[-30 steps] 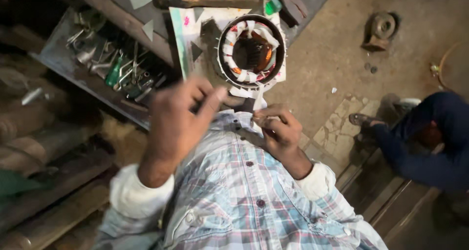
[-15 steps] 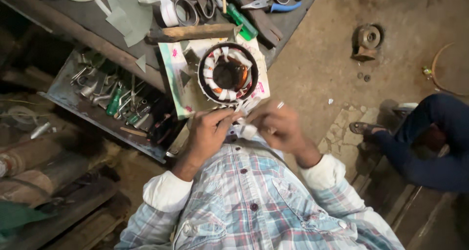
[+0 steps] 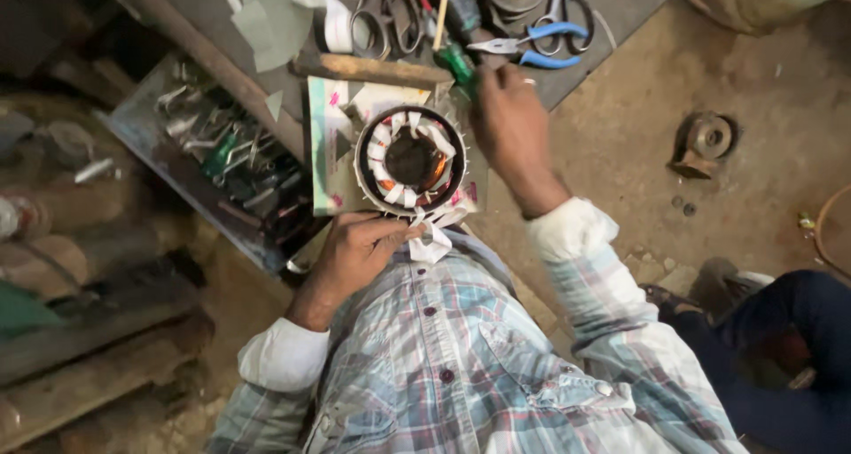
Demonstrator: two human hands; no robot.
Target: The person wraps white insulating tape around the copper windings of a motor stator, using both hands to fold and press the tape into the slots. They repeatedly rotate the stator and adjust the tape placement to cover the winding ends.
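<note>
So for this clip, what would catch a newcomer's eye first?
Probably the round motor stator with copper windings and white insulation strips, sitting on a printed sheet at the centre. The left hand pinches a white strip at its near edge, while the right hand reaches toward the green-handled tool and blue-handled pliers above. A tray of tools lies to the left.

A dark bench [image 3: 620,2] carries scissors [image 3: 390,11], blue-handled pliers [image 3: 532,46] and a motor stator [image 3: 410,161].

A repair workshop: wound motor stator [image 3: 410,161], pliers [image 3: 530,48], scissors [image 3: 387,11], dirt floor [image 3: 638,144]
</note>
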